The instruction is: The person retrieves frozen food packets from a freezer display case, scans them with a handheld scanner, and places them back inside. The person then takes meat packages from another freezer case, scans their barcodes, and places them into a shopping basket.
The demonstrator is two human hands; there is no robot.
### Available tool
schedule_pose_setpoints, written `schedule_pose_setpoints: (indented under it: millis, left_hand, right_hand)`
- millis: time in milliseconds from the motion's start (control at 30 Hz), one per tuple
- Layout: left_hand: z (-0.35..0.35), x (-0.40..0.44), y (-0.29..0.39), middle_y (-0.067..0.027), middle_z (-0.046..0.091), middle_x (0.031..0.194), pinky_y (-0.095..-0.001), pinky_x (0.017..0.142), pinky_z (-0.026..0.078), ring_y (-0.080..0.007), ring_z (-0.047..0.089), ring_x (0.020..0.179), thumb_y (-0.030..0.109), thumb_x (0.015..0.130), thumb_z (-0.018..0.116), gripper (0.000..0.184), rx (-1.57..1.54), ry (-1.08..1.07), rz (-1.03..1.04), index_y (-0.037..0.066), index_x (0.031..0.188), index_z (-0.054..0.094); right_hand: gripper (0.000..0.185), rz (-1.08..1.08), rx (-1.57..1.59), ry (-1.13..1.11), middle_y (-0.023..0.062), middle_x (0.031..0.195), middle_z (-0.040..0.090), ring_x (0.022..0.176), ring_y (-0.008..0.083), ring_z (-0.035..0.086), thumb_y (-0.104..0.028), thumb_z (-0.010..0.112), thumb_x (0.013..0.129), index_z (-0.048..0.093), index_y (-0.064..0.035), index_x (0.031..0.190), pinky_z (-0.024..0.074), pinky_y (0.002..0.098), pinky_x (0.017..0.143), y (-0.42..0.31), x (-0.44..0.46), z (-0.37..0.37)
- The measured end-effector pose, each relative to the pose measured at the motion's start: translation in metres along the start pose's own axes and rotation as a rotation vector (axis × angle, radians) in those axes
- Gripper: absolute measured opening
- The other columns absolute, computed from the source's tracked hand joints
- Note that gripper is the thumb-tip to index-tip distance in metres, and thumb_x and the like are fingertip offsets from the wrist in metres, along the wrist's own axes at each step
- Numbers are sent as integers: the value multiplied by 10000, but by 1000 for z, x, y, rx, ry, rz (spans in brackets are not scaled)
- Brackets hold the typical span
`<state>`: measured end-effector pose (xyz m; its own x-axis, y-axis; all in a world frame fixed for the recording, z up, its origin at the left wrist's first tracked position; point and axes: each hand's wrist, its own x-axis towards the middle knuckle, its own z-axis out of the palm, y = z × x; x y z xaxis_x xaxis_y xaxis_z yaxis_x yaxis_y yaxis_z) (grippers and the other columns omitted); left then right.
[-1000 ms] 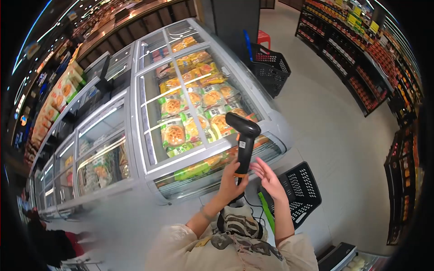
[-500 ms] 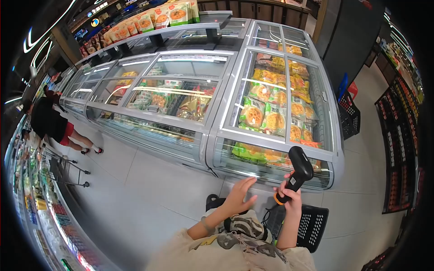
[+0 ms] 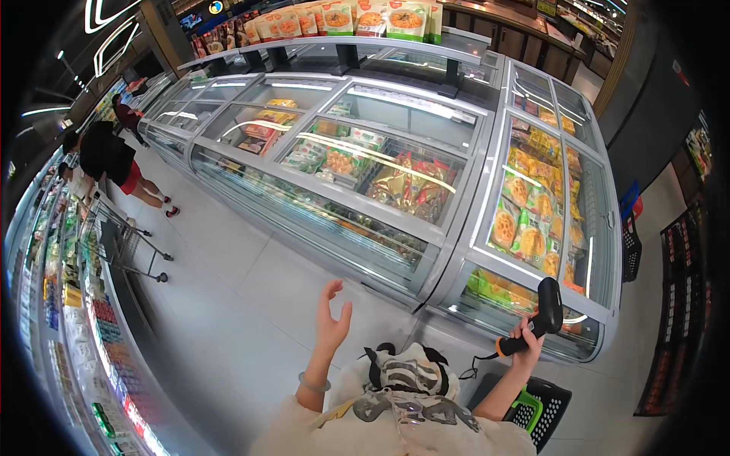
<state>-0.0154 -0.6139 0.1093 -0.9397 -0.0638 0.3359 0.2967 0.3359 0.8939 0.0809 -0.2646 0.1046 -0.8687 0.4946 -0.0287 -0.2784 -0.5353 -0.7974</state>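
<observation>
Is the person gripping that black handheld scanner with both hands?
No: only the right hand grips the black scanner, while the left hand is raised, empty and well apart from it.

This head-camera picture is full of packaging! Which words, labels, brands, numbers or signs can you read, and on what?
No text reads clearly enough to quote.
Upright food bags at the top: print too small.
Food packets right of centre: print too small.
Round blue sign, top left: no readable words.
Black scanner in the right hand: no readable marking.
</observation>
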Motion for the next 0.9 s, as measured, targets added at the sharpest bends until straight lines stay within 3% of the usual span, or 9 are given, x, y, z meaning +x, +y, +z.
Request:
schedule_pose_setpoints:
  millis: [100,233,300,367,500,567,633,833,900]
  left_hand:
    - [-35,41,15,-130,505,1049,-322,862,339,-207,474,987,81,765,493,307,-237,10,-55,-8,1056,455]
    - [-65,95,84,-180,510,1015,-414,838,352,-295,486,950,304,827,383,396,-415,3,399,-33,1018,468]
    - [-74,112,124,-141,455,1106,-502,838,260,-273,399,1048,451,821,319,494,-689,-261,701,44,1062,465]
    - [-43,111,185,-129,521,1024,-463,805,317,-186,477,981,404,846,318,428,-1018,4,815,67,1046,490]
    - [-51,98,184,-96,311,1251,-413,966,144,-128,233,1181,274,835,314,453,-876,-86,1310,35,1219,289]
    - [-45,97,196,-99,246,1312,-382,1008,94,-124,154,1238,229,837,306,475,-949,-30,1305,11,1255,246]
    - [-23,163,201,-164,372,1221,-379,971,222,-198,325,1167,220,842,313,427,-786,366,1731,-52,1167,365]
    - [-70,183,140,-158,536,1011,-382,846,384,-242,529,935,216,834,353,349,-1109,-1258,1602,-6,1064,492]
    - [-55,217,112,-109,583,755,-308,623,466,-202,561,632,189,798,438,237,-1335,-954,1337,43,938,562]
  right_hand:
    - [508,61,35,-51,45,698,414,513,121,409,-83,567,661,336,-54,1112,347,253,465,2,4,26]
    - [505,128,-45,-114,38,649,390,457,117,386,-103,578,644,342,-57,1088,328,241,425,8,22,47]
    - [526,150,-67,-148,36,631,382,450,116,379,-114,596,626,339,-53,1080,325,238,423,13,36,59]
    - [531,178,-41,-189,34,628,376,448,115,374,-114,600,623,336,-50,1079,323,240,421,20,54,69]
    - [548,233,-10,-268,32,620,365,448,114,367,-112,614,611,334,-45,1076,323,243,421,32,91,91]
    - [544,274,13,-329,35,615,365,457,116,373,-112,612,611,337,-41,1075,328,245,427,38,109,94]
    - [539,289,-20,-336,36,611,364,457,117,374,-111,610,611,341,-40,1072,331,247,429,43,120,103]
    - [545,344,61,-334,63,606,395,457,147,418,-83,617,585,377,-13,1069,351,266,438,67,130,114]
    - [539,371,101,-312,67,604,394,452,149,415,-88,616,587,377,-15,1065,349,267,432,80,129,122]
